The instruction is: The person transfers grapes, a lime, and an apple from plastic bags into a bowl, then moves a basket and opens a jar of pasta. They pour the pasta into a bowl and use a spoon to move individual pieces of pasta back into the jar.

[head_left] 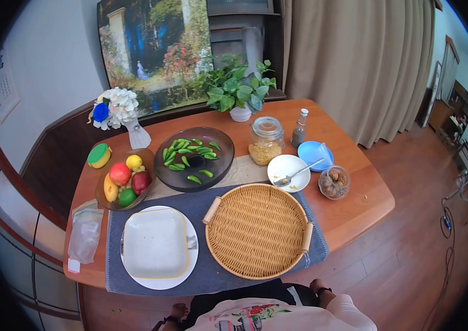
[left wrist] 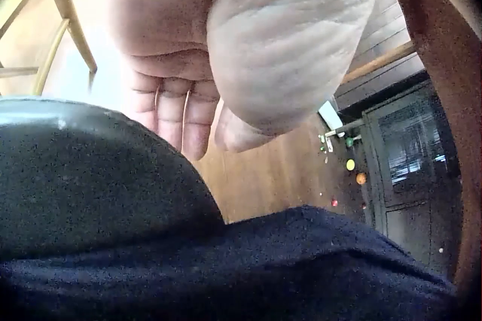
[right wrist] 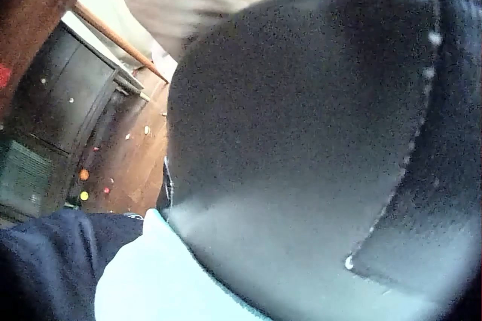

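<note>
My left hand [head_left: 177, 311] hangs low at the body's left, below the table edge. In the left wrist view its palm shows with the fingers straight and nothing held, beside a dark rounded seat [left wrist: 90, 178]. My right hand [head_left: 316, 284] is down at the other side, a dark band on its wrist; most of it is hidden in the right wrist view behind dark material [right wrist: 301, 110]. Nearest on the table are a round wicker tray [head_left: 257, 231] with wooden handles and a square white dish [head_left: 155, 243] on a round white plate [head_left: 159, 284].
Further back are a fruit bowl [head_left: 103, 190], a dark plate [head_left: 181, 179] of green peppers, a glass jar [head_left: 267, 144], a white bowl [head_left: 295, 165] with a spoon, a blue bowl [head_left: 312, 150], a walnut jar [head_left: 334, 185], a bottle [head_left: 300, 129] and a plastic bag [head_left: 86, 234].
</note>
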`<action>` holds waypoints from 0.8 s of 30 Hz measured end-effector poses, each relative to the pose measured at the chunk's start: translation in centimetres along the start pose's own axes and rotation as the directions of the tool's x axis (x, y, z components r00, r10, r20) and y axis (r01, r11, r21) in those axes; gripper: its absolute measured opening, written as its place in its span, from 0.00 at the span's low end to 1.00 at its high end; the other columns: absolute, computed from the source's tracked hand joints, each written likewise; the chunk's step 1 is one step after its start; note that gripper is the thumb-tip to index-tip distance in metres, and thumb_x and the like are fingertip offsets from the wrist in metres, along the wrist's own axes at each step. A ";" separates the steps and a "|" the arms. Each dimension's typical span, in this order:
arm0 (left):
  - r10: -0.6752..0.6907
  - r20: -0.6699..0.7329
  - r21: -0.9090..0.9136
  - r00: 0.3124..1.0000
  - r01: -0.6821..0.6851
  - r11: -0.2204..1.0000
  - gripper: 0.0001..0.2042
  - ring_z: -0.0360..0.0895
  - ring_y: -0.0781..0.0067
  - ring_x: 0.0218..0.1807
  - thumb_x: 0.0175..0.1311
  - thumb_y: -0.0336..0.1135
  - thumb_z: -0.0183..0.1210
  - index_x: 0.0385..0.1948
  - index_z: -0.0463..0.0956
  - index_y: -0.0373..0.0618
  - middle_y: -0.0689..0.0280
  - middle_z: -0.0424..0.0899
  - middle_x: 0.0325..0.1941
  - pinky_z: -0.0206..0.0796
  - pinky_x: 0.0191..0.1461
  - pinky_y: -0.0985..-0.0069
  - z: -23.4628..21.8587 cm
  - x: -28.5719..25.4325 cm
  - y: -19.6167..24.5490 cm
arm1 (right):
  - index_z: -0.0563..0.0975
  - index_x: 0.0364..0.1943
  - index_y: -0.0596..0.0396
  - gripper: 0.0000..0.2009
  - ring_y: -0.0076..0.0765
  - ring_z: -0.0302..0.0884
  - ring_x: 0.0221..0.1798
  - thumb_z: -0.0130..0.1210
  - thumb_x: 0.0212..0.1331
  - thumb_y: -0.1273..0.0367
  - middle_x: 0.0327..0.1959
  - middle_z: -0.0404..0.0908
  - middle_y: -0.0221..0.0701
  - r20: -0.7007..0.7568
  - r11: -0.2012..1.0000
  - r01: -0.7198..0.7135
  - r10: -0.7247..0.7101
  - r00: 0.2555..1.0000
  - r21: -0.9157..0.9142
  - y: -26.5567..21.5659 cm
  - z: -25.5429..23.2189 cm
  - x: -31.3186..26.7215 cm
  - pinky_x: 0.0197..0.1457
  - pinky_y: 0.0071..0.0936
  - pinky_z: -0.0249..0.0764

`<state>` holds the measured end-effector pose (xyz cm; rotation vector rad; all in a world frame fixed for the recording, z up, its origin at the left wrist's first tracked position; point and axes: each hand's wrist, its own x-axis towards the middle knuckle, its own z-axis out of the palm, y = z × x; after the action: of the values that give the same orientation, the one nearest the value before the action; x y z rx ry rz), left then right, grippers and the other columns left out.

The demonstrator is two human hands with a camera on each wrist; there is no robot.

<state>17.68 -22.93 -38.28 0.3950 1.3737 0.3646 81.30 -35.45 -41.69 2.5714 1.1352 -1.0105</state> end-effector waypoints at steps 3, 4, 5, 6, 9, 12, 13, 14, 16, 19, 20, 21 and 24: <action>0.102 -0.232 0.292 0.967 -0.031 0.956 0.09 0.75 0.72 0.23 0.58 0.29 0.46 0.37 0.73 0.40 0.62 0.77 0.26 0.68 0.24 0.77 3.9 -2.7 2.5 | 0.79 0.37 0.57 0.13 0.51 0.74 0.47 0.44 0.53 0.69 0.42 0.76 0.47 -0.009 0.984 -0.080 0.083 0.997 0.162 -1.6 -1.8 -2.0 0.49 0.40 0.71; 0.094 -0.252 0.290 0.963 -0.018 0.957 0.10 0.74 0.71 0.25 0.60 0.31 0.46 0.40 0.71 0.41 0.60 0.76 0.27 0.68 0.25 0.74 4.6 -3.4 3.3 | 0.78 0.38 0.58 0.14 0.52 0.74 0.48 0.44 0.54 0.68 0.43 0.76 0.47 0.011 0.990 -0.073 0.072 0.997 0.122 -2.2 -2.1 -2.0 0.49 0.41 0.71; 0.088 -0.273 0.286 0.958 -0.006 0.958 0.10 0.73 0.70 0.26 0.61 0.32 0.46 0.42 0.70 0.42 0.58 0.75 0.29 0.68 0.26 0.72 5.0 -3.9 3.4 | 0.78 0.38 0.58 0.14 0.52 0.74 0.48 0.44 0.54 0.68 0.43 0.76 0.47 0.024 0.990 -0.077 0.075 0.997 0.121 -2.5 -2.3 -2.3 0.49 0.41 0.71; 0.147 -0.261 0.314 0.954 -0.060 0.947 0.11 0.72 0.71 0.23 0.60 0.31 0.46 0.44 0.69 0.40 0.59 0.76 0.30 0.68 0.26 0.74 4.9 -3.6 3.5 | 0.78 0.38 0.58 0.14 0.52 0.74 0.47 0.43 0.54 0.68 0.43 0.76 0.47 0.019 0.995 -0.047 0.045 0.999 0.090 -3.7 -3.6 -3.4 0.49 0.41 0.71; 0.192 -0.279 0.377 0.941 -0.077 0.923 0.11 0.71 0.73 0.19 0.60 0.30 0.44 0.43 0.69 0.39 0.60 0.76 0.29 0.68 0.24 0.76 4.7 -3.6 3.4 | 0.77 0.38 0.59 0.14 0.51 0.74 0.48 0.41 0.56 0.67 0.44 0.76 0.47 0.001 0.996 0.001 -0.001 1.000 0.094 -3.1 -2.7 -1.2 0.49 0.41 0.71; 0.190 -0.291 0.388 0.938 -0.066 0.919 0.10 0.71 0.74 0.18 0.61 0.30 0.43 0.40 0.70 0.40 0.62 0.77 0.26 0.67 0.22 0.76 4.9 -4.0 3.2 | 0.76 0.41 0.58 0.15 0.51 0.72 0.50 0.43 0.56 0.64 0.46 0.75 0.47 0.101 0.991 0.086 -0.096 0.990 0.101 -3.3 -2.5 -1.3 0.51 0.41 0.69; 0.189 -0.293 0.409 0.937 -0.056 0.911 0.10 0.71 0.74 0.18 0.61 0.30 0.43 0.40 0.70 0.40 0.62 0.77 0.26 0.67 0.22 0.76 4.5 -4.0 3.1 | 0.76 0.43 0.57 0.17 0.50 0.71 0.52 0.43 0.57 0.62 0.47 0.74 0.46 0.127 0.977 0.131 -0.153 0.980 0.166 -3.7 -3.4 -2.1 0.53 0.40 0.67; 0.154 -0.244 0.394 0.957 -0.047 0.918 0.10 0.72 0.73 0.20 0.59 0.29 0.45 0.40 0.71 0.38 0.61 0.77 0.27 0.68 0.23 0.76 4.1 -3.9 3.0 | 0.75 0.46 0.56 0.19 0.48 0.70 0.53 0.43 0.58 0.59 0.48 0.74 0.46 0.149 0.958 0.169 -0.207 0.967 0.233 -4.0 -4.3 -2.9 0.56 0.39 0.65; 0.116 -0.156 0.488 0.981 -0.026 0.872 0.11 0.74 0.71 0.23 0.58 0.27 0.46 0.41 0.71 0.36 0.60 0.78 0.28 0.69 0.24 0.76 3.4 -3.6 3.0 | 0.73 0.49 0.55 0.20 0.47 0.69 0.55 0.43 0.58 0.56 0.49 0.73 0.44 0.191 0.932 0.152 -0.224 0.956 0.330 -4.5 -5.7 -4.1 0.58 0.37 0.63; 0.183 -0.143 0.488 0.973 -0.092 0.868 0.12 0.76 0.70 0.24 0.58 0.28 0.46 0.42 0.71 0.36 0.60 0.78 0.29 0.70 0.25 0.75 2.4 -3.5 2.7 | 0.70 0.53 0.53 0.23 0.43 0.67 0.57 0.44 0.59 0.54 0.52 0.72 0.41 0.245 0.863 0.147 -0.295 0.924 0.484 -5.0 -5.4 -5.4 0.60 0.33 0.60; 0.173 -0.136 0.509 0.975 -0.081 0.857 0.12 0.76 0.70 0.24 0.58 0.28 0.46 0.42 0.71 0.36 0.60 0.78 0.29 0.70 0.25 0.75 0.3 -2.0 2.3 | 0.69 0.54 0.54 0.24 0.42 0.66 0.57 0.44 0.59 0.53 0.53 0.72 0.40 0.253 0.820 0.167 -0.352 0.901 0.547 -5.3 -5.2 -5.7 0.61 0.31 0.59; 0.012 -0.124 0.358 0.992 0.033 0.933 0.12 0.76 0.70 0.25 0.58 0.28 0.46 0.43 0.71 0.36 0.59 0.78 0.29 0.70 0.25 0.75 -2.3 0.0 2.2 | 0.69 0.54 0.54 0.24 0.42 0.66 0.57 0.44 0.59 0.53 0.53 0.72 0.40 0.255 0.814 0.147 -0.340 0.905 0.562 -5.4 -5.1 -6.0 0.61 0.31 0.59; -0.007 -0.139 0.350 0.990 0.056 0.935 0.13 0.77 0.69 0.25 0.58 0.29 0.46 0.44 0.70 0.36 0.59 0.78 0.29 0.70 0.25 0.75 -1.3 -1.1 3.7 | 0.69 0.53 0.60 0.25 0.42 0.67 0.57 0.50 0.56 0.57 0.52 0.71 0.44 0.258 0.798 0.067 -0.272 0.927 0.599 -6.5 -7.3 -7.6 0.61 0.29 0.59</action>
<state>16.18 -20.13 -35.80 0.6533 1.5824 0.1159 76.86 -32.59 -30.46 2.5656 1.1051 -2.0340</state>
